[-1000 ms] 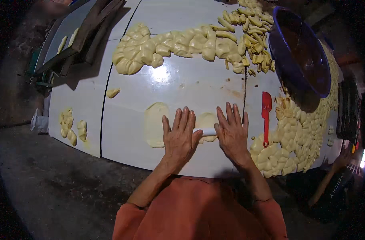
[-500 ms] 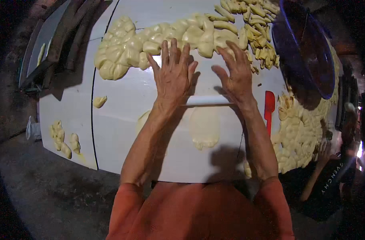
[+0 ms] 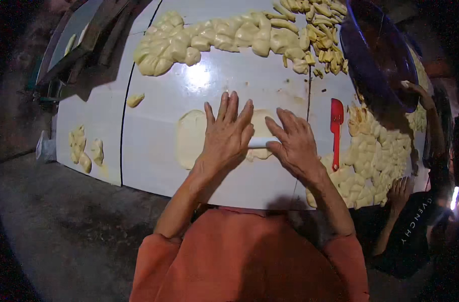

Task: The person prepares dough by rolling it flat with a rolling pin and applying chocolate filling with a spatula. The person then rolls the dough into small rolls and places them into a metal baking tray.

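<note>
A white rolling pin lies crosswise on a flattened piece of dough in front of me. My left hand rests on its left part, fingers stretched out and pointing away from me. On the pin's right end lies my right hand, its fingers spread rather than wrapped around. Both hands are open, and the palms hide the pin's ends. Left of this piece, partly under my left hand, is another thin dough sheet. Rounded dough lumps form a long band across the far side of the table.
A red spatula lies to the right, beside many flattened dough pieces. Peeled banana pieces are heaped far right, near a big blue basin. Small dough bits sit at left. A co-worker's hand reaches in at right.
Both hands and the rolling pin have come toward me, from beyond the dough piece onto it. My hands now rest on the pin; the left dough sheet shows more fully.
</note>
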### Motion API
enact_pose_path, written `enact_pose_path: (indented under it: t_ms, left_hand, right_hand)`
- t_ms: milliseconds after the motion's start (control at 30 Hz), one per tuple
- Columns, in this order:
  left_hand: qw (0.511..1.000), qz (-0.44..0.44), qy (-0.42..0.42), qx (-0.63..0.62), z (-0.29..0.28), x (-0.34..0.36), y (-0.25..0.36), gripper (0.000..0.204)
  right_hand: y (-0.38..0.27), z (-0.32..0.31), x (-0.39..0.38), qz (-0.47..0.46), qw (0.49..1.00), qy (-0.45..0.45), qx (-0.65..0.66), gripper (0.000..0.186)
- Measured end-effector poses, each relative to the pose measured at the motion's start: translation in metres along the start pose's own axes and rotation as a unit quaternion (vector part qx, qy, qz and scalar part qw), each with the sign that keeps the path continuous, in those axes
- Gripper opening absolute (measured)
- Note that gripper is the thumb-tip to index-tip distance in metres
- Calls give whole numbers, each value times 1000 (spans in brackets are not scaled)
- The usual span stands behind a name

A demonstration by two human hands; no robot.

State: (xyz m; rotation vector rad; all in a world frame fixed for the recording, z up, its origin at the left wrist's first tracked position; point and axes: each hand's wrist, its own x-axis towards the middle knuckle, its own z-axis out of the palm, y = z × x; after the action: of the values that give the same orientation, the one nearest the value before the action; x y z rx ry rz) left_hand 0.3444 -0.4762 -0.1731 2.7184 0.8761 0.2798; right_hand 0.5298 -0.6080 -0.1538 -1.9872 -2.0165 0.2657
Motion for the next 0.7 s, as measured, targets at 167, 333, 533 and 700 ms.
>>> enact_pose_path:
  t_ms: [167,333,533,700]
  left_hand:
    - [1000,-5,-23,-7,0,-55,23,57]
    - [999,-7,-1,-33,12,-114,42,66]
    - [999,-3,38,-3,4,-120,42,63]
    - [999,-36,-8,13,5,-110,45,63]
  right_hand:
    - [-28,17,-46,62,998,-23,-24,65]
    - [-51,38,-101,52,994,14,-90,64]
    - [-34,14,-76,13,1000,6,17,53]
    - [-30,7,-60,16,999,-11,41,58]
